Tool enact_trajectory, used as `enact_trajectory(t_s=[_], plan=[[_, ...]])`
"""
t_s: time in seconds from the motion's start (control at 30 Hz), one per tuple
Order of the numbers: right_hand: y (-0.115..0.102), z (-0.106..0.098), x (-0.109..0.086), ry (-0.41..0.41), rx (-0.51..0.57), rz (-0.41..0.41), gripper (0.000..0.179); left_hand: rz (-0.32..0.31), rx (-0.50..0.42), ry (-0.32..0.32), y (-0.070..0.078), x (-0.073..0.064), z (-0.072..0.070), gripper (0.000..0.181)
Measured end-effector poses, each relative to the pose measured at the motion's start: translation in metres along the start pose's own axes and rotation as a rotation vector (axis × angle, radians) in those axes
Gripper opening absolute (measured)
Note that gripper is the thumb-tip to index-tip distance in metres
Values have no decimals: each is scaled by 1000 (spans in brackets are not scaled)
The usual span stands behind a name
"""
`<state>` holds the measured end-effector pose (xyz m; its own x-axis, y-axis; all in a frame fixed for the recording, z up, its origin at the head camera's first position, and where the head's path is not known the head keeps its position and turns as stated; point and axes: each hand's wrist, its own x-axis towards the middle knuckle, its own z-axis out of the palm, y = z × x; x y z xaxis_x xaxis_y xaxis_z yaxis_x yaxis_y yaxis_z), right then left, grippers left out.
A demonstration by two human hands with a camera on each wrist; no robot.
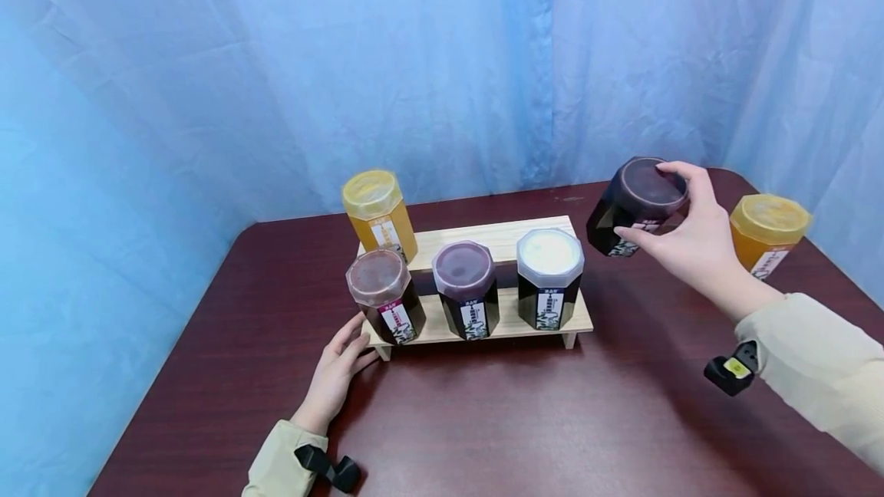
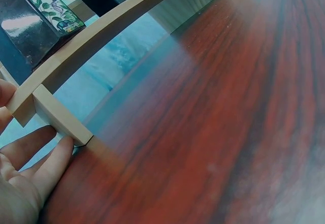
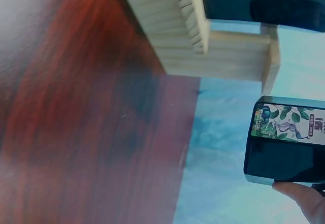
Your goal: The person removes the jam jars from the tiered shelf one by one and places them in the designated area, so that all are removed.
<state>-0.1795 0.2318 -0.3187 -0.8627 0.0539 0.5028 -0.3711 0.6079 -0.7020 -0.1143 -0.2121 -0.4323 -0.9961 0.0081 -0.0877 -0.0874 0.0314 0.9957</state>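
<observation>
My right hand (image 1: 704,240) grips a dark octagonal jar (image 1: 608,221) with a purplish lid, thumb on one side and fingers over the lid's edge. The jar is tilted, off the table, to the right of a two-step wooden rack (image 1: 497,235). In the right wrist view, the jar's leafy label (image 3: 284,122) shows above my thumb. My left hand (image 1: 334,374) holds the rack's front left corner, its fingers about the leg (image 2: 61,115). Nearest it on the lower step stands a dark jar with a reddish lid (image 1: 378,277).
Also on the lower step are a purple-lidded jar (image 1: 466,290) and a white-lidded jar (image 1: 550,278). A yellow jar (image 1: 380,213) stands on the upper step's left end. Another yellow jar (image 1: 770,228) is behind my right wrist. Blue curtains (image 1: 414,60) border the dark wooden table (image 1: 511,420).
</observation>
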Motion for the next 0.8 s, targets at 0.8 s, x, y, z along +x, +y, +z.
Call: enact_trajectory(t_s=[0.8], plan=[[57, -11, -29, -99, -151, -33, 82, 19, 20, 10, 0, 0, 1, 53]])
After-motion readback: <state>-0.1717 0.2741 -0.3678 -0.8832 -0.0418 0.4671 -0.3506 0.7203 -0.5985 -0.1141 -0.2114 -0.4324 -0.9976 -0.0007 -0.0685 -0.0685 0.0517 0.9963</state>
